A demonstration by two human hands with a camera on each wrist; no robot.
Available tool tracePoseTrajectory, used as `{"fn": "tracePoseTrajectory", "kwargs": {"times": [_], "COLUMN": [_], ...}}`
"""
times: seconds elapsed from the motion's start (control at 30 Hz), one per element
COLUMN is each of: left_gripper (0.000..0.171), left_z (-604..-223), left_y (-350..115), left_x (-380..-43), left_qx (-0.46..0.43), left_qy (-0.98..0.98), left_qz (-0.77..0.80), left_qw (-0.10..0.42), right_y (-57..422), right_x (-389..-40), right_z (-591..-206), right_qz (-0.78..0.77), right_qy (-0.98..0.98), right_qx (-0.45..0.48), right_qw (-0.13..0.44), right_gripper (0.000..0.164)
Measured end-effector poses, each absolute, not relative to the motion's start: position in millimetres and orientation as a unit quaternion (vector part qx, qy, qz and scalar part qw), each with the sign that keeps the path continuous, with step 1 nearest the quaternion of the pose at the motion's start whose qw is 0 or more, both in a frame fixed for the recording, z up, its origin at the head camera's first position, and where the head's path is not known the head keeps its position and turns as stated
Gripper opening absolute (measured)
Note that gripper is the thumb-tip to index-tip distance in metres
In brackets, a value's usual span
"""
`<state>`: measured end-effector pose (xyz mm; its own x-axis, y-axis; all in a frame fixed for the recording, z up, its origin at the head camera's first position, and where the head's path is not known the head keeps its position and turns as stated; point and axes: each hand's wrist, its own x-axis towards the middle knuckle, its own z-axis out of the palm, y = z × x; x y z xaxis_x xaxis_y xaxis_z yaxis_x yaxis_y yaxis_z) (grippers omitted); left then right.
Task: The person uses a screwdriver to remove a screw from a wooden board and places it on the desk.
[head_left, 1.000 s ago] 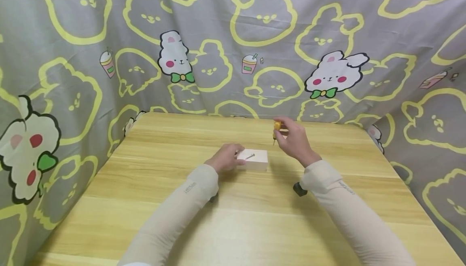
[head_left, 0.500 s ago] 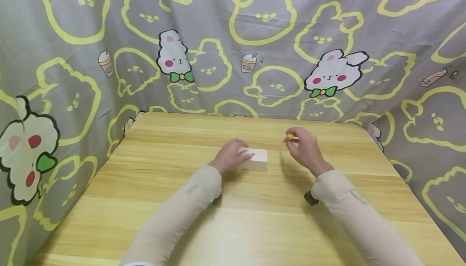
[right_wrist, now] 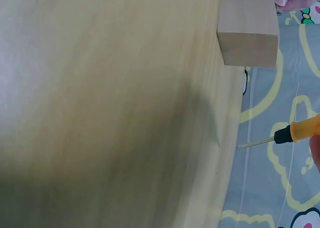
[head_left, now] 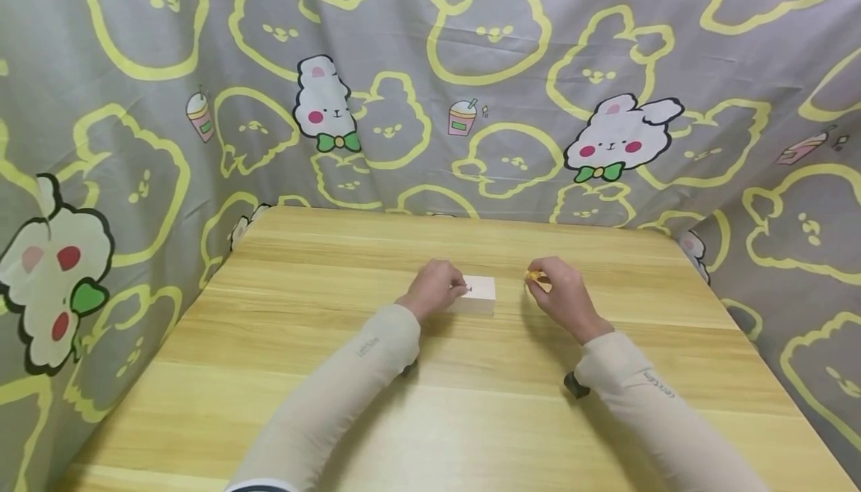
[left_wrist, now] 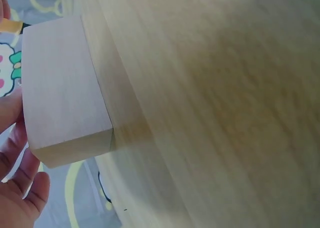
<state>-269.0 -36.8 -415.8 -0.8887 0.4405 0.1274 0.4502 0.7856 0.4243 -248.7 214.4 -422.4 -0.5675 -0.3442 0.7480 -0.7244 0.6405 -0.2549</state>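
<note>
A pale wooden block (head_left: 481, 299) lies on the table, its near side and top visible. My left hand (head_left: 433, 286) is over the block's left part and pinches a small screw (right_wrist: 278, 9) at its top; only the screw's head end shows. To the right of the block, and apart from it, my right hand (head_left: 565, 294) holds a small screwdriver (right_wrist: 301, 130) with a yellow handle and black collar. In the right wrist view its thin metal shaft points toward the table side, touching nothing that I can make out.
The wood-grain table (head_left: 430, 417) spreads out around both hands. Behind it and at both sides hangs a grey curtain (head_left: 403, 36) with yellow outlines and cartoon rabbits. A black wrist device (head_left: 575, 385) shows under the right cuff.
My left hand has gone from holding the block's left end to pinching the screw that lay on top. My right hand has moved right and nearer with the screwdriver, whose tilt has changed.
</note>
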Motion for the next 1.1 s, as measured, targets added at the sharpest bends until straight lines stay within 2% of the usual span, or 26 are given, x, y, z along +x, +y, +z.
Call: {"fn": "tracePoseTrajectory", "kwargs": {"times": [0.37, 0.53, 0.63, 0.9, 1.1], "left_gripper": [0.004, 0.023, 0.028, 0.019, 0.012], "left_z": [-416, -416, -416, -411, -415], "left_y": [-38, -45, -51, -67, -80], "left_x": [-269, -271, -271, -270, -269], "left_qx": [-0.245, -0.257, -0.251, -0.215, -0.209], "left_qy": [-0.925, -0.916, -0.917, -0.911, -0.913], "left_qz": [-0.291, -0.308, -0.311, -0.353, -0.348], "left_qw": [0.012, 0.017, 0.019, 0.010, 0.040], "right_y": [217, 218, 218, 220, 219], "right_x": [-247, -247, -247, -247, -247], "right_z": [-428, -429, -430, -433, -435], "right_qz": [0.283, 0.279, 0.278, 0.276, 0.272], "right_qy": [-0.846, -0.845, -0.846, -0.846, -0.847], "right_qx": [0.308, 0.312, 0.311, 0.303, 0.305], "right_qw": [0.331, 0.332, 0.333, 0.341, 0.339], "right_gripper": [0.029, 0.028, 0.027, 0.029, 0.029]}}
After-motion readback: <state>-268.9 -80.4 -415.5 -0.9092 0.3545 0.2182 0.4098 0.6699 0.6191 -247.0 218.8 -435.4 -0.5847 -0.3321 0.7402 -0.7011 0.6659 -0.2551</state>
